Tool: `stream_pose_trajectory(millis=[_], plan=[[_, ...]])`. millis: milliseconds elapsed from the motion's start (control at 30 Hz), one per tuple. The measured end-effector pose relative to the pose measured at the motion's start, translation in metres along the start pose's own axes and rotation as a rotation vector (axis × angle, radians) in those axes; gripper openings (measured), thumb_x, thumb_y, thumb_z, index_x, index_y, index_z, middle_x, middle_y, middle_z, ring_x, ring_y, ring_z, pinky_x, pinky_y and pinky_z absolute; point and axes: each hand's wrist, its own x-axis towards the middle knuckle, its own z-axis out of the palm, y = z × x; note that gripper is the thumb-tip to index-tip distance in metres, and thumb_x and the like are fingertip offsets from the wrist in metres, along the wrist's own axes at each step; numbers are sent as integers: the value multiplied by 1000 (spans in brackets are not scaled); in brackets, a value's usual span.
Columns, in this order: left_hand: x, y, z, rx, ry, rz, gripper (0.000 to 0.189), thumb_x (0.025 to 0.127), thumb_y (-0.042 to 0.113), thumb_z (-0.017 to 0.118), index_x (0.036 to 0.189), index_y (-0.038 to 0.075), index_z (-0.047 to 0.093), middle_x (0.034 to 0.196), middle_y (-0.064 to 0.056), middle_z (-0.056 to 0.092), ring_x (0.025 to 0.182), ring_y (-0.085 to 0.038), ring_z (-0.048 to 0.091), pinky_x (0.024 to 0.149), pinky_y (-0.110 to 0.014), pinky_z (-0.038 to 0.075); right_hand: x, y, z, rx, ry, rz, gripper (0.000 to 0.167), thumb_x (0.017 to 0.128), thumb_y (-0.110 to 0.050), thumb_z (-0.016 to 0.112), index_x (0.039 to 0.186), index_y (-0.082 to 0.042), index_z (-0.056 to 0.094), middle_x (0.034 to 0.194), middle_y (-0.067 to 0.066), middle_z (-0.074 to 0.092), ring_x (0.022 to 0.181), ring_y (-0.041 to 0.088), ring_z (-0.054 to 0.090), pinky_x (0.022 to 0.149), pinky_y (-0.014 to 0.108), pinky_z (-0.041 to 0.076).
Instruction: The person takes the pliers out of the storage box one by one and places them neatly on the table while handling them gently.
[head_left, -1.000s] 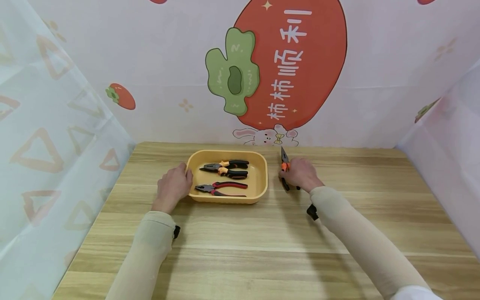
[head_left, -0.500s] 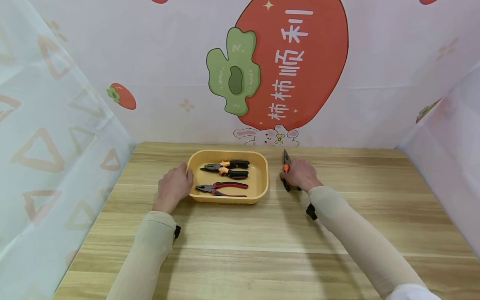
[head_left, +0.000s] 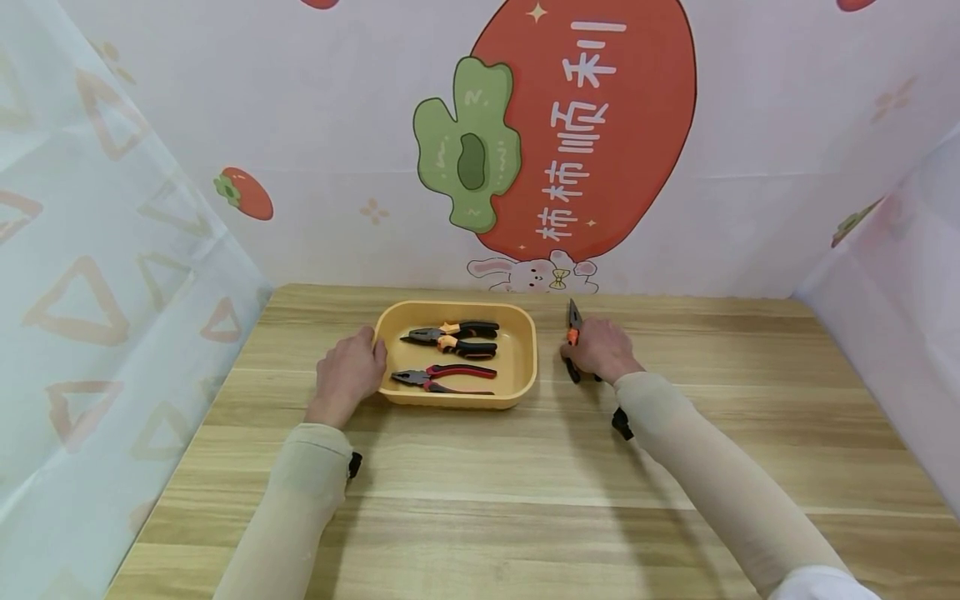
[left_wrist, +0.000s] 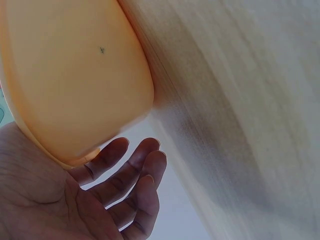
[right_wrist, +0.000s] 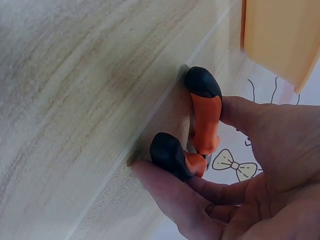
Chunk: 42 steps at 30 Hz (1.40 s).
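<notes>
One hand, the right hand (head_left: 603,346), holds long-nosed pliers (head_left: 573,337) by their orange-and-black handles (right_wrist: 206,120), thumb on one side and fingers on the other, with the handles a little apart. These pliers are just right of a yellow tray (head_left: 457,402), not touching it, the nose pointing to the back of the desk (head_left: 480,517); turned that way, the handles seem to come naturally to the palm. They are down close to the wood, though whether they bear on it cannot be told. Over at the tray's left end, the left hand (head_left: 347,367) pinches the rim, its lower fingers bent loosely outside the wall, probably to stop it sliding. Inside lie yellow-and-black pliers (head_left: 448,342) toward the back and red-and-black pliers (head_left: 420,378) nearer the front, heads left and handles right, perhaps so that neither covers the other.

Pale, streaky wood grain runs across the desk, and light sleeves (head_left: 292,500) reach over it. Behind is a white sheet (head_left: 337,125) printed with a big red fruit (head_left: 645,100), a green leaf (head_left: 431,150) and a rabbit (head_left: 517,273); more patterned sheeting (head_left: 45,467) closes in both sides
</notes>
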Motion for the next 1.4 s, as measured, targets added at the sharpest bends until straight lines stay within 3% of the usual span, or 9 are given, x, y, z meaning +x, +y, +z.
stream_pose_trajectory(millis=[600, 1400], plan=[[0, 0, 1, -6, 0, 1, 30, 107, 29, 39, 104, 4, 55, 80, -16, 57, 68, -33, 56, 57, -49, 45, -1, 0, -1, -35, 13, 1, 37, 95, -41, 66, 81, -8, 58, 76, 10, 58, 68, 25, 57, 53, 33, 44], [-1, 0, 1, -12, 8, 7, 29, 107, 29, 39, 102, 4, 54, 82, -17, 58, 70, -35, 58, 58, -50, 46, -8, -2, -4, -75, 32, 11, 48, 94, -53, 65, 73, -11, 60, 71, 8, 55, 65, 26, 56, 54, 35, 40]])
